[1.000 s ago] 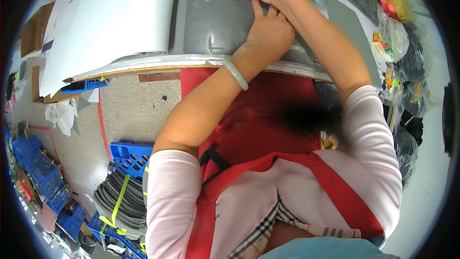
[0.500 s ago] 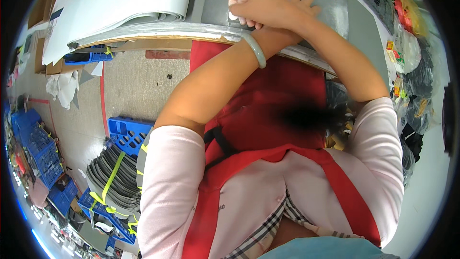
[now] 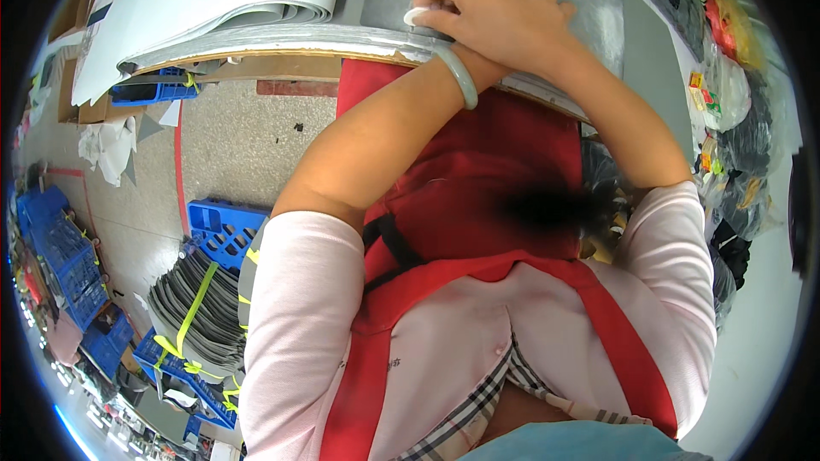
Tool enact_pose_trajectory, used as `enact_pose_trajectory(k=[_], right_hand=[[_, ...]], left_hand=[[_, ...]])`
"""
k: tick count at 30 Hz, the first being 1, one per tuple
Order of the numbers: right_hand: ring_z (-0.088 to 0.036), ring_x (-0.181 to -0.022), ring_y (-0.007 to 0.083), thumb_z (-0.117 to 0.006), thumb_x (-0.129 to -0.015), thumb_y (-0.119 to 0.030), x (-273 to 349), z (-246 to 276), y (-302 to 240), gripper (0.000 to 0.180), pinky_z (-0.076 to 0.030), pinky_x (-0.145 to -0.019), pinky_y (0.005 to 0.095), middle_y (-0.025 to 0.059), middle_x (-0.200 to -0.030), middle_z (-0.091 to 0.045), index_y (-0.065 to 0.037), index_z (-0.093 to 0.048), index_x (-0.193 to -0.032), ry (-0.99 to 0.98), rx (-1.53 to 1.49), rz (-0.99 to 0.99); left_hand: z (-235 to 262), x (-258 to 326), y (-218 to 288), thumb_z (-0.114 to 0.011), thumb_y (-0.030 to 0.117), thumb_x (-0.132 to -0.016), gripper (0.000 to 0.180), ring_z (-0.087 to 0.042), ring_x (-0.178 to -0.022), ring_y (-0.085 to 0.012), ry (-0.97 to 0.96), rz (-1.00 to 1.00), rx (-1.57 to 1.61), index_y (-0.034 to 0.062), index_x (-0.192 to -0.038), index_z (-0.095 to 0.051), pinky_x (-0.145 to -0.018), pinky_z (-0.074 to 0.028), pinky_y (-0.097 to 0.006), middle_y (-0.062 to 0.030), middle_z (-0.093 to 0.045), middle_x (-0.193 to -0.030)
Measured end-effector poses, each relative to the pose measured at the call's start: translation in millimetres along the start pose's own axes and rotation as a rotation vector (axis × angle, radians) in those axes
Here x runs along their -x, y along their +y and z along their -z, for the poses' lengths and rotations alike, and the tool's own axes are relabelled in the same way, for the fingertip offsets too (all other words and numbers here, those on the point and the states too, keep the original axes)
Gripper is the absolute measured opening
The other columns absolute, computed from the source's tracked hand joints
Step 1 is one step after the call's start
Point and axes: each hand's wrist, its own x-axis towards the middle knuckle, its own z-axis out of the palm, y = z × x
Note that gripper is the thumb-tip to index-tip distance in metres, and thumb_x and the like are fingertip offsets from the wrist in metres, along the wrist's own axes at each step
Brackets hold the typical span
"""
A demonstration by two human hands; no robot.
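Grey sheet [image 3: 598, 17] flat beneath hands [image 3: 500, 13]

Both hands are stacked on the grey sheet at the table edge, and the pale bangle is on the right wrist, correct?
Not quite. The head view shows both hands stacked on the grey sheet at the table edge, but the pale bangle is on the left wrist, the arm coming up from the person's left sleeve.

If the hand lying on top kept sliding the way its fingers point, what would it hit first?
Nothing close: the upper hand points up and right across the bare grey sheet. That way looks free to the picture's edge, though depth is unclear.
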Motion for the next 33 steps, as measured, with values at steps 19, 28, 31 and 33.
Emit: enact_pose_trajectory(k=[19, 28, 31, 33], right_hand=[[-0.061, -0.073, 0.0203, -0.053, -0.105, -0.01, -73.7, 146.8, 264.1, 0.013, -0.056, -0.064, 0.0324, 0.0078, -0.082, -0.061, -0.001, -0.062, -0.102, 0.843, -2.334, 0.164], [-0.061, -0.073, 0.019, -0.052, -0.108, -0.014, -59.2, 156.3, 242.5, 0.015, -0.055, -0.063, 0.0317, 0.0074, -0.083, -0.06, -0.002, -0.06, -0.105, 0.843, -2.377, 0.219], [-0.061, -0.073, 0.0194, -0.053, -0.107, -0.014, -53.2, 162.8, 252.7, 0.014, -0.055, -0.063, 0.0319, 0.0069, -0.083, -0.06, -0.003, -0.06, -0.104, 0.949, -2.375, 0.187], [-0.061, -0.074, 0.0195, -0.055, -0.107, -0.014, -49.7, 167.5, 252.8, 0.013, -0.055, -0.064, 0.0319, 0.0069, -0.083, -0.061, -0.003, -0.06, -0.105, 0.921, -2.367, 0.202]], left_hand=[[1.0, -15.5, 5.5, -0.058, 0.026, -0.101, 0.032, -0.047, -0.141, -0.0281, -0.139, 0.135, 0.089, 0.0191, -0.13, -0.068, -0.116, -0.027, -0.068, -0.0051, -0.06, -0.139], [3.9, -16.3, 3.4, -0.059, 0.024, -0.101, 0.032, -0.048, -0.14, -0.0295, -0.187, 0.152, 0.077, 0.0172, -0.13, -0.067, -0.118, -0.026, -0.066, -0.0054, -0.061, -0.138], [1.8, -22.6, 7.3, -0.059, 0.024, -0.101, 0.032, -0.049, -0.14, -0.0294, -0.156, 0.13, 0.089, 0.0169, -0.13, -0.067, -0.117, -0.027, -0.066, -0.0054, -0.061, -0.138], [-0.2, -21.9, 5.6, -0.059, 0.024, -0.101, 0.032, -0.049, -0.139, -0.0294, -0.145, 0.136, 0.098, 0.0164, -0.13, -0.067, -0.117, -0.027, -0.066, -0.0055, -0.061, -0.138]])
